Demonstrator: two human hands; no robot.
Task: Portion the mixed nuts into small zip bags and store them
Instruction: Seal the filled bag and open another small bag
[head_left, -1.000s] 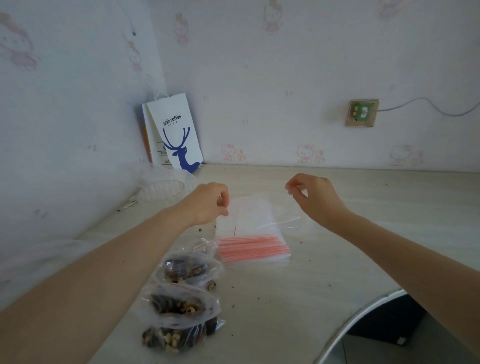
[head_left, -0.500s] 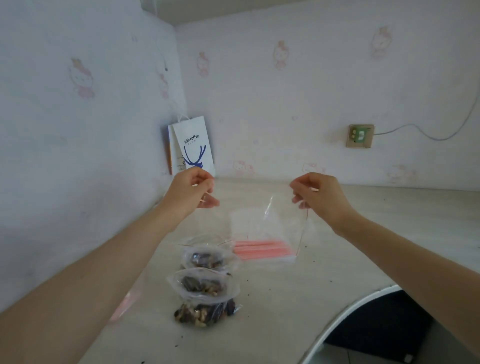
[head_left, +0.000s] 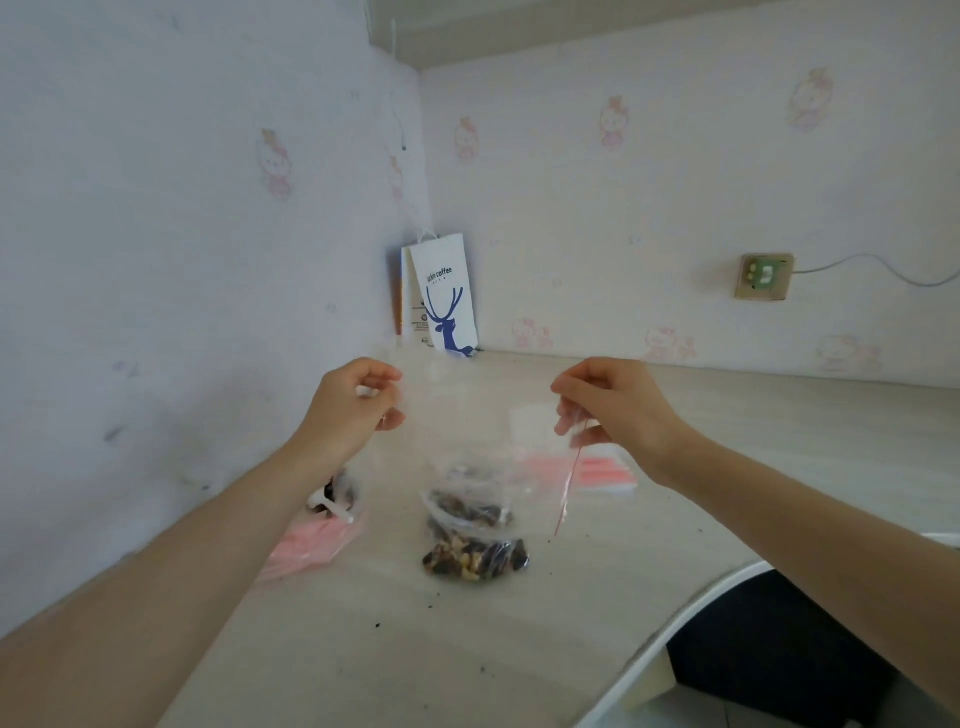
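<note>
I hold an empty clear zip bag (head_left: 467, 415) with a red zip strip up in the air above the table. My left hand (head_left: 358, 402) pinches its left edge. My right hand (head_left: 608, 405) pinches its right edge, where the red strip hangs down. Below the bag, filled bags of mixed nuts (head_left: 475, 535) lie piled on the table. A stack of empty zip bags (head_left: 602, 470) with red strips lies behind my right wrist. Under my left forearm sits a pink-tinted bag (head_left: 311, 545) with dark nuts and a white scoop (head_left: 332, 506), partly hidden.
A white coffee paper bag with a blue deer (head_left: 444, 296) leans in the wall corner. The pale table (head_left: 467, 649) carries dark crumbs. Its curved front edge (head_left: 675, 618) cuts in at the lower right. A wall socket (head_left: 763, 277) with a cable is on the back wall.
My hands lifted the empty bag off the stack and spread it between them. My view has tilted up and shifted right, so the nut bags now lie under the held bag.
</note>
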